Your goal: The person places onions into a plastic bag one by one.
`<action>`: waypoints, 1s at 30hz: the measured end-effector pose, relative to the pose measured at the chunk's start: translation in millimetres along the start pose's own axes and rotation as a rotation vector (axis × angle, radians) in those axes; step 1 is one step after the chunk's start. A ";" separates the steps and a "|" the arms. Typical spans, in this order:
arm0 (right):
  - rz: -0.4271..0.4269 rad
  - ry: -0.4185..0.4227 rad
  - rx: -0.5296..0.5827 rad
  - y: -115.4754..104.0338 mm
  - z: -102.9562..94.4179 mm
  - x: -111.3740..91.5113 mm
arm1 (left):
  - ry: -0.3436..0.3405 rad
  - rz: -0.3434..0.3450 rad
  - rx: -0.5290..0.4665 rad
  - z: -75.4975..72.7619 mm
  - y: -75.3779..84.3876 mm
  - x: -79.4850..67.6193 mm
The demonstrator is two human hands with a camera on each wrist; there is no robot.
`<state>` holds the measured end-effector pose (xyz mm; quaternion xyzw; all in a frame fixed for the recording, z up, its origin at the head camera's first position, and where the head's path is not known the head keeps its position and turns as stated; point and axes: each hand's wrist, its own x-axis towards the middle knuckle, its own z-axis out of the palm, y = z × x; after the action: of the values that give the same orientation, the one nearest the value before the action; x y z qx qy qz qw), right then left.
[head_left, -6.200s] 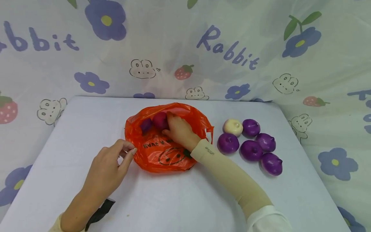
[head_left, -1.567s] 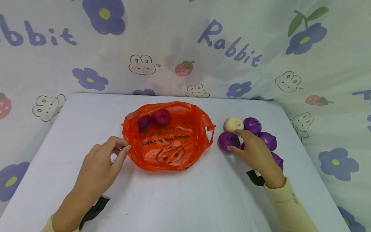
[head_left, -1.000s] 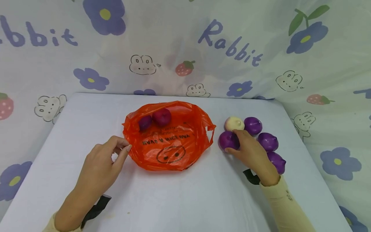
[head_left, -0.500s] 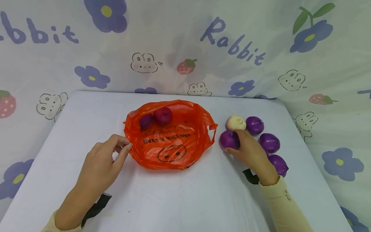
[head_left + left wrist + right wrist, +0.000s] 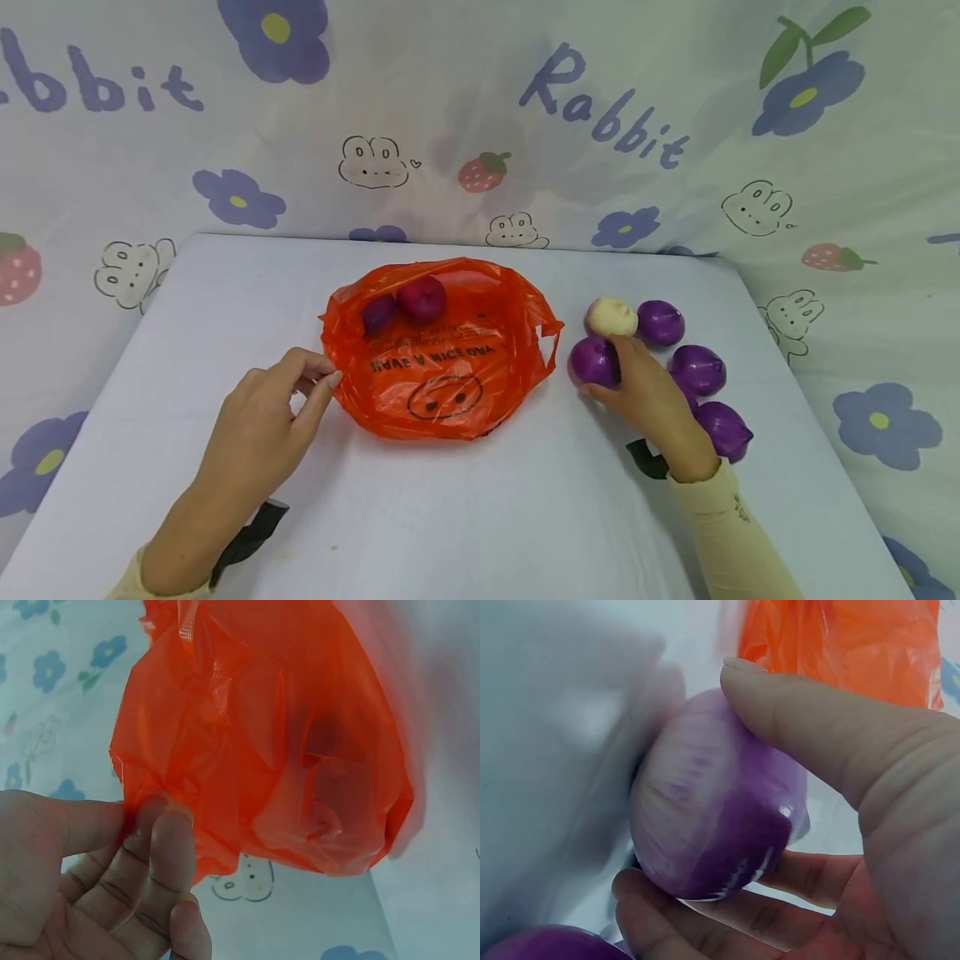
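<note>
Red "NICE DAY" bag

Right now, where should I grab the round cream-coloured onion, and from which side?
Probably its fat middle, from above and the left: the round cream-coloured onion bulges there, and nothing touches its left side. The right hand and the shiny round purple onion it holds crowd the front.

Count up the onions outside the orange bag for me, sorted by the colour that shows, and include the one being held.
Purple onions: 5, counting the held onion and one mostly hidden behind the right hand
Pale onion: 1
Total: 6
</note>
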<state>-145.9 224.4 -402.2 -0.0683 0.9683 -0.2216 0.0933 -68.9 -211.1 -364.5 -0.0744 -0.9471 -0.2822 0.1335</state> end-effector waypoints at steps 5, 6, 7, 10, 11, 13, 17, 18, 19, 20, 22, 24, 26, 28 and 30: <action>-0.015 0.006 0.009 1.0 2.9 -0.3 | -0.011 -0.015 -0.002 -0.3 -0.3 -1.7; -0.020 0.008 0.010 1.3 3.3 -0.5 | -0.012 -0.015 -0.001 -0.4 -0.4 -1.7; -0.024 0.010 0.011 1.7 3.6 -0.5 | -0.014 -0.014 -0.002 -0.5 -0.4 -1.6; -0.039 0.027 0.012 2.8 4.3 0.1 | -0.005 -0.002 0.002 -1.1 0.1 0.0; -0.044 0.035 0.012 3.0 4.5 0.4 | -0.001 0.004 0.002 -1.1 0.2 0.5; -0.049 0.046 0.012 3.5 4.7 1.1 | 0.001 0.008 0.000 -1.1 0.4 1.3; -0.052 0.056 0.007 4.0 3.7 1.9 | 0.001 0.009 -0.002 -0.6 0.3 2.0; -0.051 0.054 0.006 3.7 3.2 1.8 | 0.002 0.008 -0.002 -0.5 0.4 2.3; -0.050 0.054 0.003 3.5 2.8 1.9 | 0.004 0.010 -0.002 -0.3 0.4 2.4; -0.051 0.055 0.003 3.3 2.6 2.2 | 0.008 0.010 -0.001 -0.4 0.7 2.7; -0.051 0.058 0.003 2.8 2.2 2.4 | 0.009 0.010 -0.002 -0.3 0.9 2.9; -0.049 0.057 0.004 2.6 2.3 2.2 | 0.004 0.007 -0.004 0.0 0.4 2.3; -0.043 0.051 0.005 2.7 2.7 1.6 | -0.003 0.001 -0.006 0.3 -0.1 1.2; -0.037 0.044 0.005 2.8 3.0 0.9 | -0.006 0.001 -0.006 0.5 -0.7 0.8; -0.033 0.039 0.004 2.9 2.7 0.4 | -0.002 0.007 -0.002 0.6 -0.6 1.2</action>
<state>-146.0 225.8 -405.9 -0.0797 0.9682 -0.2262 0.0707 -70.3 -211.3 -364.9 -0.0784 -0.9468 -0.2824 0.1332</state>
